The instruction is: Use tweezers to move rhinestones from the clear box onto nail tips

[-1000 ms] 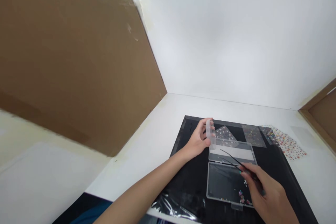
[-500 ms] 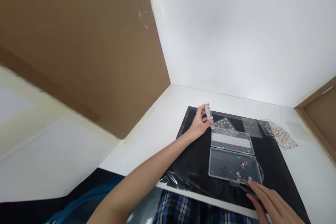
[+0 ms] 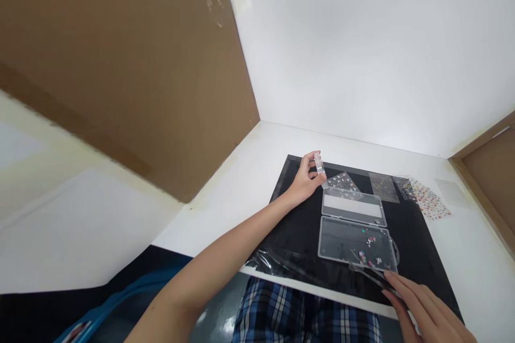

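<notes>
The left hand pinches a small clear case upright between thumb and fingers, held above the black mat. The right hand grips tweezers just beside the front edge of an open clear box, which lies flat, leaving its loose gems exposed and within reach.

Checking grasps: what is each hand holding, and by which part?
The left hand pinches a small clear plastic box at its lower end between thumb and fingers; the right hand holds tweezers by their rear end.
</notes>
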